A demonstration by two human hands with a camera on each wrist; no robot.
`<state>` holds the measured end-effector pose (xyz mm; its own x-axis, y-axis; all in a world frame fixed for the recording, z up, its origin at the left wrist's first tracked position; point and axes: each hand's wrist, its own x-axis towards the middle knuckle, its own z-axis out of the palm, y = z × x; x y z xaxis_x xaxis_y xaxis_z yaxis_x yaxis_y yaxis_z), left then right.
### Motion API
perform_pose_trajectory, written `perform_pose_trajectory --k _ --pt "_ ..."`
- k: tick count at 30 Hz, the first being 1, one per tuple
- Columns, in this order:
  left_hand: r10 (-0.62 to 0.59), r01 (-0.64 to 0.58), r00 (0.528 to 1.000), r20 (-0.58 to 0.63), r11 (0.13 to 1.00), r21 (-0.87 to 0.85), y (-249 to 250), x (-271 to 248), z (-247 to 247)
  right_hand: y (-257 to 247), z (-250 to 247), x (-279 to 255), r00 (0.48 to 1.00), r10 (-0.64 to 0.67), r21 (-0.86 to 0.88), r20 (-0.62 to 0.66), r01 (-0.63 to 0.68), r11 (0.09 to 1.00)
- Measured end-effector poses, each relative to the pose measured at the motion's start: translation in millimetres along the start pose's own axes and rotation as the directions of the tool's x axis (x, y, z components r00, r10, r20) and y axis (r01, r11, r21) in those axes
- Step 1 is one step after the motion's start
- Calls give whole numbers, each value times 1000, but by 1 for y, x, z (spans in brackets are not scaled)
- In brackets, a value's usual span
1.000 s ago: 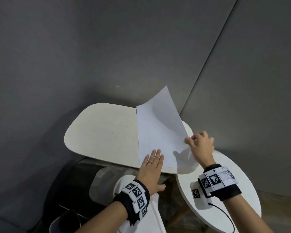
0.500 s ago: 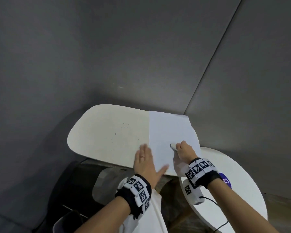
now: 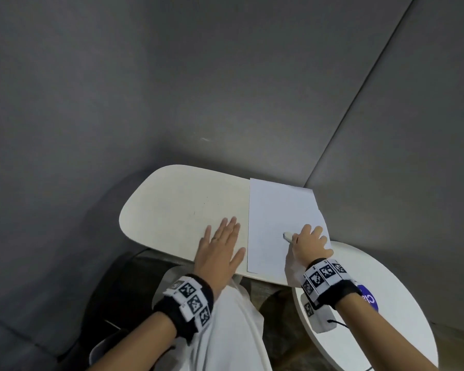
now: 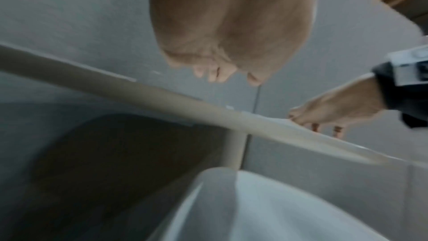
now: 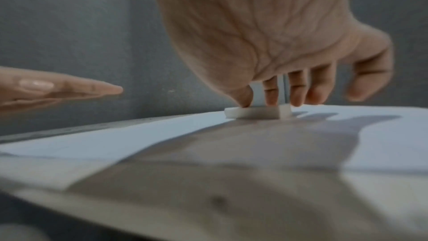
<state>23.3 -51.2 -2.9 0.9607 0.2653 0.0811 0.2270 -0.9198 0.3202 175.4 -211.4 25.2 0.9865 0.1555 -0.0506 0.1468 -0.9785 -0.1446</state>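
right hand (image 3: 310, 241) pinches a white eraser (image 3: 288, 236) onto the paper (image 3: 276, 207) at the right end of the oval table (image 3: 172, 204). left hand (image 3: 220, 246) is flat and open beside the sheet, not on it, so rubbing could skid or crumple it. the sheet's right edge looks past the rim, with bare tabletop to the left.

Eraser (image 3: 288, 236) on paper (image 3: 276, 207), paper on table (image 3: 177, 202) R side.

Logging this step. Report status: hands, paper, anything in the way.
Left hand flat, fingers straight, beside the paper. Right hand pinches a small white block down on the paper. Paper lies on the table. Nothing else on it.
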Motion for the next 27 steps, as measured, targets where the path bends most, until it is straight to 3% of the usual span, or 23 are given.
perform_pose_trajectory --k 2,4,5,7,8,10,12,13,15,17,18,20,22,23,25,27 --pt "-58 39 980 -192 994 -99 -37 -14 -3 -10 -3 -5 987 -86 -105 -133 72 992" --pt "-238 190 925 -295 964 -184 -75 -28 -4 -29 -6 -16 937 -292 3 -189 298 955" --pt "-332 277 902 -277 935 -221 -91 -33 -6 -42 -6 -23 897 -407 87 -174 425 901" --pt "-432 395 887 -166 893 -216 -115 -40 -9 -75 -1 -38 807 -591 230 -9 576 784" --pt "-434 409 892 -124 894 -186 -123 -42 -11 -91 4 -44 772 -622 268 129 577 772" --pt "-404 393 910 -92 912 -118 -132 -42 -13 -119 17 -48 753 -559 236 349 506 829" --pt "-397 392 913 -91 917 -72 -137 -38 -15 -139 28 -51 763 -486 147 425 472 869" --pt "-400 396 910 -104 916 -61 -138 -36 -17 -148 32 -54 745 -499 116 443 504 856" --pt "-409 405 905 -115 912 -56 -141 -31 -19 -164 35 -65 625 -586 167 515 598 784" --pt "-416 416 904 -98 909 -22 -146 -29 -23 -171 29 -71 491 -663 349 565 586 732" --pt "-431 433 899 -78 902 1 -149 -27 -25 -169 23 -68 487 -684 439 543 530 726" --pt "-499 499 866 -32 866 14 -151 -18 -30 -160 11 -50 588 -675 509 446 454 731" --pt "-553 552 833 8 832 54 -145 -5 -31 -154 2 -27 681 -608 460 408 421 782" --pt "-516 513 856 21 854 84 -139 2 -29 -153 -2 -16 701 -575 423 421 409 809" --pt "-270 262 961 64 959 106 -125 14 -22 -159 -3 3 704 -538 364 463 402 840" --pt "13 -7 990 142 999 -37 -118 16 -20 -172 3 21 693 -518 291 502 429 855"
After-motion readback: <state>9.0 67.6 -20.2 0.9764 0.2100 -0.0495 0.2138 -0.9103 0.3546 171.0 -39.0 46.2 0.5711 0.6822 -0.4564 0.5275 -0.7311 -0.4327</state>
